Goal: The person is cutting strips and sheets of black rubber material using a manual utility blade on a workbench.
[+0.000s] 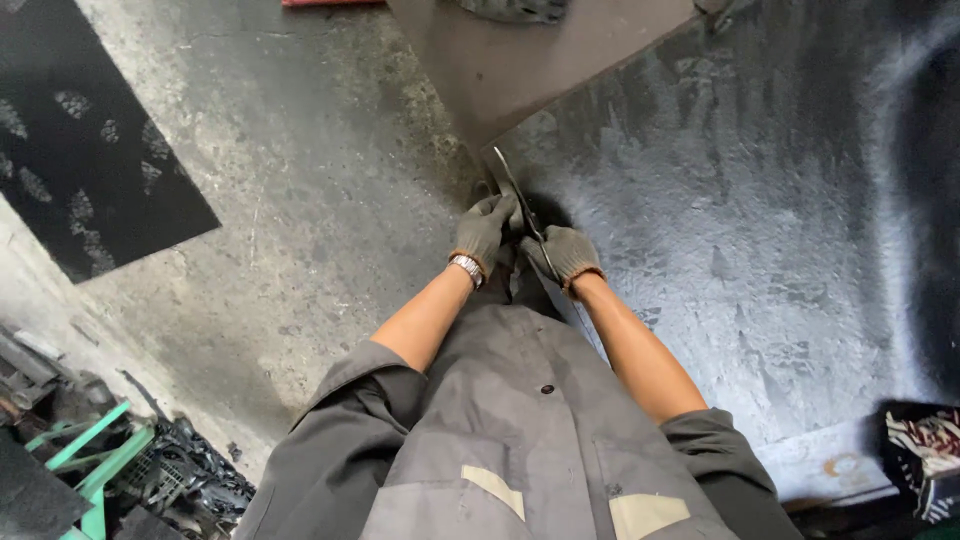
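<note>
Both of my hands wear grey knit gloves and reach down in front of me. My left hand (484, 230), with a metal watch at the wrist, grips the corner of a large dark metal sheet (740, 200) lying on the floor. My right hand (566, 254) holds the same sheet edge just beside it. A thin bright metal edge or blade (512, 185) rises between the two hands at the sheet's corner. I cannot tell whether it is a tool or the lifted edge of the sheet.
A brown board (520, 60) lies beyond the sheet's corner. A black patterned mat (90, 130) is on the concrete floor at the left. Green metal frame and dark parts (110, 460) sit at the lower left. Patterned cloth (925, 445) lies at the lower right.
</note>
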